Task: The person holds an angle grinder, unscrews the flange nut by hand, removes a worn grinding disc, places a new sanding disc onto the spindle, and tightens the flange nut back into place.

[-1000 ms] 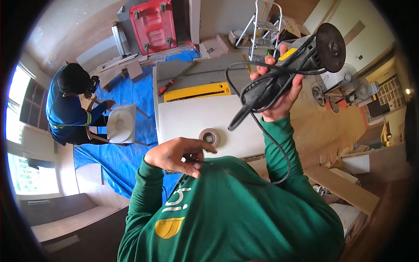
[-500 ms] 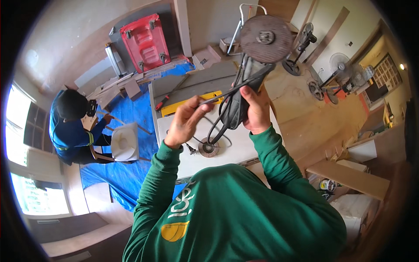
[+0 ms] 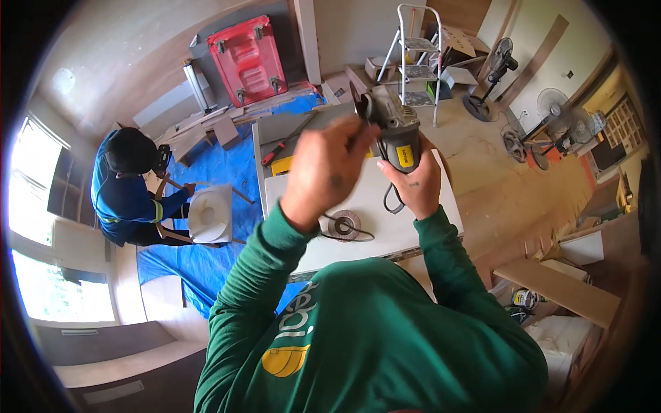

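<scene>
While the right hand (image 3: 416, 180) stays clasped around the grey-and-black angle grinder (image 3: 396, 134) above the white flat-topped counter (image 3: 392, 230), it has turned the tool, so its dark round disc (image 3: 358, 103), face-on half a second ago, now stands edge-on within the left hand's (image 3: 323, 171) reach. That hand, then pinching the thin black cord (image 3: 372, 236), has its fingers curled beside the disc; whether they pinch anything, I cannot tell.
</scene>
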### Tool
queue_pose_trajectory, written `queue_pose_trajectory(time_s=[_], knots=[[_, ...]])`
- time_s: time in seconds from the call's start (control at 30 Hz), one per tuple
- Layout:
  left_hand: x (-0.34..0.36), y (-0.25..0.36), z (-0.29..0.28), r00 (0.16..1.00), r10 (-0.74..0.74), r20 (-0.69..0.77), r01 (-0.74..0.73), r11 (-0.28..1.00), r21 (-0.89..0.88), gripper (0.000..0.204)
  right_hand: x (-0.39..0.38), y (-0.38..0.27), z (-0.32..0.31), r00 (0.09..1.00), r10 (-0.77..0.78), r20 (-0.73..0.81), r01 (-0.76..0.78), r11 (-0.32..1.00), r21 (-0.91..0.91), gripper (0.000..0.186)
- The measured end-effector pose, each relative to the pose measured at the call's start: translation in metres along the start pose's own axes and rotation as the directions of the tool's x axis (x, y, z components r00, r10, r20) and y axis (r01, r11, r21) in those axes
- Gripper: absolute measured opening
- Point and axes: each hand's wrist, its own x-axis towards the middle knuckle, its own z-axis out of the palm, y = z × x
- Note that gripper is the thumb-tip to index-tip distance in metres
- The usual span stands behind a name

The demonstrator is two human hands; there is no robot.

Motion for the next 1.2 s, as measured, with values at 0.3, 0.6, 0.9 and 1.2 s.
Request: queue_pose_trajectory(time_s=[0.3, 0.6, 0.9, 1.2], knots=[[0.012, -0.173, -0.032, 0.966, -0.255, 0.034, 0.238, 0.934, 0.266, 0.04, -0.022, 0.005, -0.003, 0.933, 0.207, 0.296, -0.355, 0.672, 0.649, 0.062], [-0.137, -0.167, -0.064, 0.608, -0.476, 0.635, 0.288, 0.878, 0.382, 0.038, 0.032, 0.014, -0.006, 0.929, 0.369, 0.013, -0.162, 0.376, 0.912, 0.051], [-0.088, -0.075, 0.012, 0.91, -0.055, 0.41, 0.103, 0.99, -0.096, 0.101, 0.029, -0.014, 0.023, 0.926, 0.365, 0.095, -0.164, 0.163, 0.973, 0.056], [-0.072, -0.147, -0.065, 0.848, -0.332, 0.414, 0.386, 0.921, -0.052, 0.023, 0.015, 0.004, 0.0, 0.899, 0.392, 0.196, -0.384, 0.487, 0.784, 0.056]])
